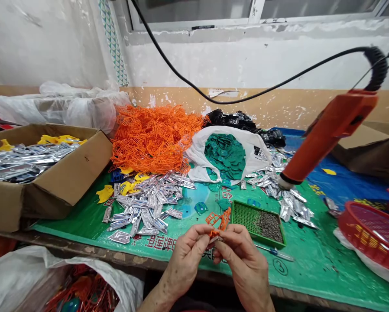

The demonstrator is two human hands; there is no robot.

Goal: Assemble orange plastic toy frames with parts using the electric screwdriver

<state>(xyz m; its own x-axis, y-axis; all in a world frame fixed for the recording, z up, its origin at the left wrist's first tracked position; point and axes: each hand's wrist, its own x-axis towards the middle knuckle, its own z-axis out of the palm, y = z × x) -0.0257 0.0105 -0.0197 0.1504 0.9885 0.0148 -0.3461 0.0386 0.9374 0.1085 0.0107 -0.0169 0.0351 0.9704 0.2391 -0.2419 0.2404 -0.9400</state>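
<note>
orange plastic part [218, 220]: pinched between both hands, above green printed tarp [311, 268], just left of tray.
left hand [184, 264]: clenched, thumb and fingertips grasping part's lower end, beside small silver piece [215, 239].
right hand [246, 266]: clenched on same end, close against left.
green perforated tray [243, 216]: holding small dark screws [269, 226], just right of hands.
small screwdriver [274, 252]: lying near right hand, not held.

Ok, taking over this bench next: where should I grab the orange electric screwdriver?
Take the orange barrel of the electric screwdriver around its middle, coming from the near side. It seems to hang tilted, its tip down by the silver pieces and its coiled cord at the top end, so the barrel is the thick, free part.
</note>
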